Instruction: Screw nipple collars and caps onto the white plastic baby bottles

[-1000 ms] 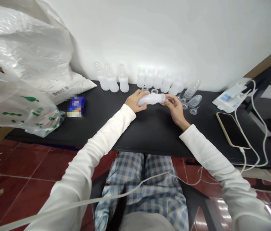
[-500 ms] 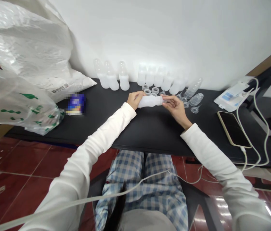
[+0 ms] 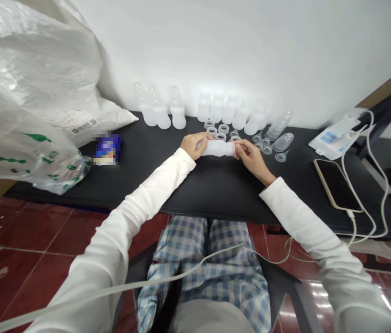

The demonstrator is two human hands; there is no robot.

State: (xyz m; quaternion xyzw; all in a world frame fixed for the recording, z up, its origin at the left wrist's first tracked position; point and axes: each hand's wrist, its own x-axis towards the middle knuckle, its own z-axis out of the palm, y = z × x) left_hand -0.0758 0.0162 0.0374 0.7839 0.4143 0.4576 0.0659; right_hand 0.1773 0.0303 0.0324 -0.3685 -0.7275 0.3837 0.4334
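Note:
A frosted white baby bottle (image 3: 216,148) lies sideways above the table in front of me. My left hand (image 3: 195,145) is wrapped round its base end. My right hand (image 3: 250,157) has its fingers closed about the neck end, where a ring-like band shows. Whether a clear teat sits inside those fingers I cannot make out. Just behind the bottle lie several translucent collar rings (image 3: 223,129). Right of my right hand are several clear silicone teats (image 3: 280,157) and two clear domed caps (image 3: 283,142).
Three capped bottles (image 3: 178,115) stand by the wall, with several uncapped bottles (image 3: 230,111) to their right. A blue packet (image 3: 109,149) and large plastic bags (image 3: 42,157) are at left. At right lie a phone (image 3: 337,186), a white case (image 3: 332,141) and white cables (image 3: 384,185).
My right fingers have curled in and closed around the bottle's neck end; before, they were stretched out more beside it. My left hand keeps its hold, and the bottle has barely shifted.

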